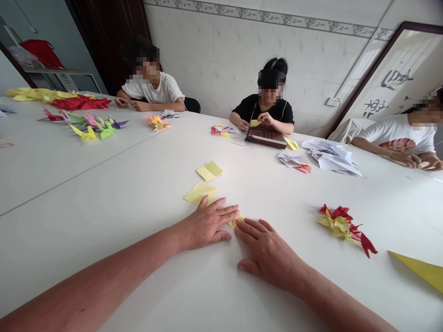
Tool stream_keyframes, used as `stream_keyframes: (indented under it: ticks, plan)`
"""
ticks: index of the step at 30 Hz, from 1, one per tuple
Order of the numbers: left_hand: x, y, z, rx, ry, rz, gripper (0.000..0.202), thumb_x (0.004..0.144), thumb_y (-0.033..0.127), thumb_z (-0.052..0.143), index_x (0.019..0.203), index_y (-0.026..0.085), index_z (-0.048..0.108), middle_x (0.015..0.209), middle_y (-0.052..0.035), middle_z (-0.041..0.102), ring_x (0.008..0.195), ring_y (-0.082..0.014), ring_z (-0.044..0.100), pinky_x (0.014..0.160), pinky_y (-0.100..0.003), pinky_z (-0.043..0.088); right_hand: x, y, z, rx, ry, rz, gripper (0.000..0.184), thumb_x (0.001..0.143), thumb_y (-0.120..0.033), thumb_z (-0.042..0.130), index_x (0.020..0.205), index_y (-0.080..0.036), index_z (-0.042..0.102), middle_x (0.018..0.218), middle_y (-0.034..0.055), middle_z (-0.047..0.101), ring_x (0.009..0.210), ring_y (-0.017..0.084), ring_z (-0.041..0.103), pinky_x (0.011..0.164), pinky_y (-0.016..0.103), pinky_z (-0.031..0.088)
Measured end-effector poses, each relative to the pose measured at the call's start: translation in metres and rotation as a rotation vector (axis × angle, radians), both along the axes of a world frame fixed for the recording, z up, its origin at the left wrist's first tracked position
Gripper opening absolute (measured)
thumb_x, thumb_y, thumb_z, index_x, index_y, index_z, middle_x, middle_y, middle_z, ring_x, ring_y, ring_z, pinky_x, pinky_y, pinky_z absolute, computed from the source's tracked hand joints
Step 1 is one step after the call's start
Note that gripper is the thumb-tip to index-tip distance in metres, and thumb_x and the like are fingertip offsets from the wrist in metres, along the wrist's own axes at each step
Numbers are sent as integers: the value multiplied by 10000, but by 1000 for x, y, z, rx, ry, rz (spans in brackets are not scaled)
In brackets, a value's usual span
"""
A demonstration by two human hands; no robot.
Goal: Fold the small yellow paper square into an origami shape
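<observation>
My left hand (207, 224) lies flat on the white table (138, 193), fingers spread, pressing on a small folded yellow paper (235, 222) that shows between both hands. My right hand (266, 251) rests flat beside it, fingertips touching the same paper. Most of that paper is hidden under my hands. A yellow square sheet (200, 192) lies just beyond my left hand, and a folded yellow piece (209, 170) sits farther back.
Red and yellow folded cranes (342, 227) sit at the right, with a yellow sheet (422, 269) by the right edge. White paper piles (332, 157), coloured cranes (93, 125) and red and yellow heaps (62, 99) lie farther off. Three people sit at the far side folding paper.
</observation>
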State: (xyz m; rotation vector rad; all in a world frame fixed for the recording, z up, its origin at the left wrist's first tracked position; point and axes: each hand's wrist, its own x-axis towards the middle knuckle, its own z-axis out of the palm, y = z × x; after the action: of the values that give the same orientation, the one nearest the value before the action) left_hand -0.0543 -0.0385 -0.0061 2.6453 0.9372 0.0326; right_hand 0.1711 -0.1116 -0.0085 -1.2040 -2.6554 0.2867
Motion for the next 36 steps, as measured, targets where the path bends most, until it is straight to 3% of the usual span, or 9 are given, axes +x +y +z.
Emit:
stream_keyframes:
  ticks: [5, 7, 10, 13, 24, 31, 36]
  plan:
    - [-2, 1, 1, -17, -60, 77, 747, 908, 561, 484, 1527, 255, 198, 1550, -101, 322, 1466, -334, 137, 1139, -596, 145, 0, -1, 0, 9, -7, -10, 620, 934, -558, 472, 1399, -147, 463, 1475, 102, 453, 1368, 266, 377, 1114, 467, 311]
    - [-5, 2, 0, 36, -113, 82, 767, 891, 590, 497, 1521, 245, 229, 1543, -107, 336, 1467, -346, 123, 1142, -596, 136, 0, 0, 0, 10, 0, -9, 618, 933, -567, 465, 1394, -155, 469, 1474, 98, 456, 1356, 267, 392, 1103, 468, 325]
    - [-6, 3, 0, 111, -115, -37, 746, 875, 667, 457, 1490, 265, 324, 1538, -76, 349, 1463, -374, 103, 1130, -649, 23, 0, 1, 0, 8, 14, 5, 649, 927, -586, 460, 1412, -154, 446, 1462, 100, 471, 1347, 274, 399, 1098, 466, 328]
    - [-3, 4, 0, 80, -64, -109, 724, 895, 681, 387, 1495, 286, 302, 1532, -51, 356, 1463, -366, 115, 1111, -672, -41, 1, 2, -1, 12, 22, 17, 649, 924, -590, 463, 1406, -155, 451, 1444, 97, 493, 1339, 279, 404, 1102, 466, 317]
    - [6, 5, -6, 62, -23, -3, 673, 911, 674, 350, 1479, 314, 333, 1552, -31, 324, 1456, -373, 133, 1100, -700, 10, 1, 3, -1, 70, -22, -18, 635, 908, -603, 485, 1372, -169, 471, 1430, 109, 502, 1293, 313, 441, 1047, 489, 362]
    - [11, -4, -5, 90, 5, 60, 679, 916, 672, 335, 1487, 305, 317, 1568, -42, 282, 1454, -381, 136, 1088, -721, 22, -8, -8, 0, 99, -75, -103, 509, 924, -480, 539, 1335, -183, 499, 1397, 110, 531, 1296, 325, 433, 1054, 531, 348]
    - [16, -11, -3, 73, 38, 102, 690, 917, 678, 315, 1500, 312, 281, 1586, -39, 225, 1461, -379, 113, 1097, -716, 29, -15, -14, -2, 90, -73, -138, 550, 917, -540, 515, 1336, -185, 506, 1417, 103, 510, 1328, 323, 396, 1091, 537, 307]
